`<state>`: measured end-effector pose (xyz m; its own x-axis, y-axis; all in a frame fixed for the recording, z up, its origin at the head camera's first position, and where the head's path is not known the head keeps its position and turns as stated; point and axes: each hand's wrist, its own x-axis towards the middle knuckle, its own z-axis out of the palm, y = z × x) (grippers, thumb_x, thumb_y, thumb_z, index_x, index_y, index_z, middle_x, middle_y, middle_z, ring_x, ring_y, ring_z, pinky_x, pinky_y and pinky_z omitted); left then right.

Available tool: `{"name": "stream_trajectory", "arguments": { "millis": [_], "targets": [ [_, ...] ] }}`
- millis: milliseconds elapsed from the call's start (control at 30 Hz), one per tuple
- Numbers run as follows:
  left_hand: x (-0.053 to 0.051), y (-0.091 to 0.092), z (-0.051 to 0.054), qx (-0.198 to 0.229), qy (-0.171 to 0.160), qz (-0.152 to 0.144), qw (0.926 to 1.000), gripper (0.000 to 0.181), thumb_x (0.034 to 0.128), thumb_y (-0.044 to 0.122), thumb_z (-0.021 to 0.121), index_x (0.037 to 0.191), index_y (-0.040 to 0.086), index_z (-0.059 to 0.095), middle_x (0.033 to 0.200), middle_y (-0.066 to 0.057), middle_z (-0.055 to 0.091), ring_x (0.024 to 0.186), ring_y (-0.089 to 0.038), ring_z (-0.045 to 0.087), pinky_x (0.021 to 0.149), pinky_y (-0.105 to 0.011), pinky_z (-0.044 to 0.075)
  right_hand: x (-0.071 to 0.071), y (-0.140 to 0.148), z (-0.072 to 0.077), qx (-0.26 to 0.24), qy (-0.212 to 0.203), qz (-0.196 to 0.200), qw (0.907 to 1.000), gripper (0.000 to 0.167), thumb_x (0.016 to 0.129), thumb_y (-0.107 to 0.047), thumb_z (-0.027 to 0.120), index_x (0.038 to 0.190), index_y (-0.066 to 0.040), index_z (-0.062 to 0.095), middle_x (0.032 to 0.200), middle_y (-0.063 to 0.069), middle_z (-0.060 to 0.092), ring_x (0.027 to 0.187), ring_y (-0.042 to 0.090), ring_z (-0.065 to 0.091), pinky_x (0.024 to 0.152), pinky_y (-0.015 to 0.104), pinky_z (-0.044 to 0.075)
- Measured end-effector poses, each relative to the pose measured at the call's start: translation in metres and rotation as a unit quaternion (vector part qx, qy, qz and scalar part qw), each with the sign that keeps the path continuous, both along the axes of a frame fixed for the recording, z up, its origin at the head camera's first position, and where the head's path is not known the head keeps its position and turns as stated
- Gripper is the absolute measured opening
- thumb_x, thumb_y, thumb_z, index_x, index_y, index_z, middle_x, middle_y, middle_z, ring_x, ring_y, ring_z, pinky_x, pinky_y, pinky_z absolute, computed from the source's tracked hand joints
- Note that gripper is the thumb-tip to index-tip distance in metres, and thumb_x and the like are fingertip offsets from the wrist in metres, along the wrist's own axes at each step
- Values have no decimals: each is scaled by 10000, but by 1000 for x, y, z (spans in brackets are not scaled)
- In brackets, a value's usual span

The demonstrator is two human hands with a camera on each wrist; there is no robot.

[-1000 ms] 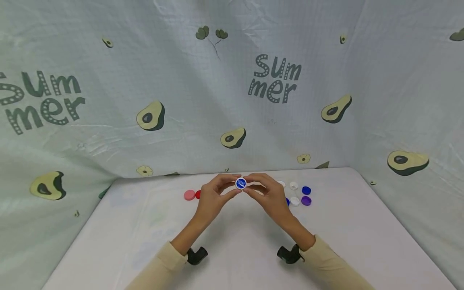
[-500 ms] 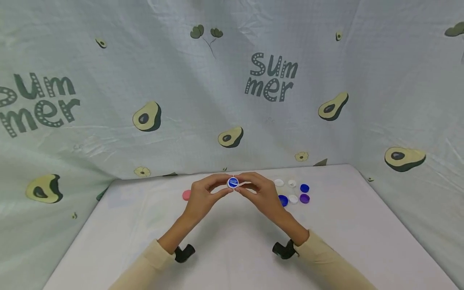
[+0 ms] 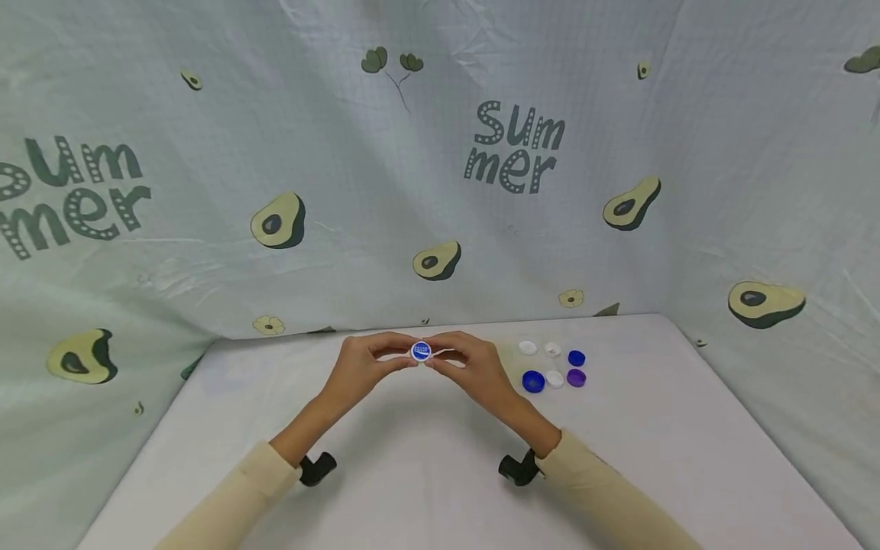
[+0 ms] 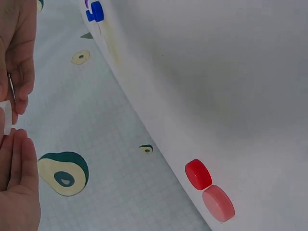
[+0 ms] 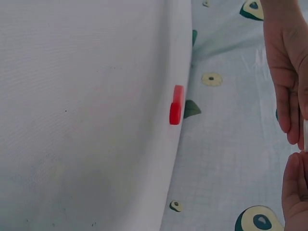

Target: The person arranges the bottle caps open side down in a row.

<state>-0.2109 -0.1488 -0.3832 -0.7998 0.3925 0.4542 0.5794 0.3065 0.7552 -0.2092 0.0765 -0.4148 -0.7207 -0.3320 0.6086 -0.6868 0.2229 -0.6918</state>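
Note:
A white bottle cap [image 3: 421, 351] with a blue printed top is held up over the far part of the table, its printed face toward the head camera. My left hand [image 3: 357, 368] pinches its left side between thumb and fingers. From the right, my right hand [image 3: 477, 368] pinches the opposite side the same way. The fingertips of both hands nearly meet around it. Only the cap's pale edge [image 4: 7, 118] shows in the left wrist view, where my hands sit at the left border.
Right of my hands lie a large blue cap [image 3: 532, 382], a purple cap [image 3: 576, 377], a smaller blue cap [image 3: 576, 357] and several white caps [image 3: 554, 380]. A red cap [image 4: 198, 174] and a pink cap [image 4: 218, 203] lie near the table's far edge, before a printed curtain [image 3: 357, 168].
Both hands have shifted left together with the held cap. The caps on the right have come fully into sight, while the red and pink ones are now hidden in the head view.

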Motion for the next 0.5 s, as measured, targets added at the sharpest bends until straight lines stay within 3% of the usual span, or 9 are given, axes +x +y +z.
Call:
{"name": "stream_trajectory", "arguments": {
  "millis": [167, 300, 400, 500],
  "targets": [
    [-5, -11, 0, -176, -28, 129, 9998, 265, 838, 121, 828, 1096, 79, 787, 1063, -46, 774, 1041, -234, 728, 901, -399, 587, -7, -9, -1, 145, -56, 9, 9999, 314, 910, -118, 765, 1220, -88, 733, 1165, 35, 733, 1016, 166, 717, 904, 263, 569],
    [-9, -16, -3, -371, -99, 207, 9990, 275, 834, 120, 831, 1100, 72, 784, 1057, -58, 774, 1027, -259, 735, 776, -335, 616, -12, -15, -4, 315, -168, 34, 9994, 305, 916, -126, 761, 1216, -77, 735, 1159, 46, 735, 1019, 166, 717, 909, 248, 562],
    [-13, -18, -5, -547, -137, 233, 9981, 285, 833, 123, 833, 1107, 67, 780, 1061, -55, 773, 1028, -256, 734, 784, -329, 616, -16, -18, -7, 422, -257, 7, 9988, 301, 911, -112, 764, 1208, -71, 738, 1152, 49, 735, 1014, 164, 716, 906, 239, 561],
    [-19, -20, -6, -692, -97, 289, 9971, 286, 826, 104, 838, 1102, 58, 777, 1058, -50, 773, 1022, -245, 733, 888, -357, 589, -23, -21, -8, 513, -294, -40, 9982, 299, 911, -106, 764, 1206, -67, 739, 1152, 53, 736, 1010, 165, 715, 908, 236, 559]
  ]
}}
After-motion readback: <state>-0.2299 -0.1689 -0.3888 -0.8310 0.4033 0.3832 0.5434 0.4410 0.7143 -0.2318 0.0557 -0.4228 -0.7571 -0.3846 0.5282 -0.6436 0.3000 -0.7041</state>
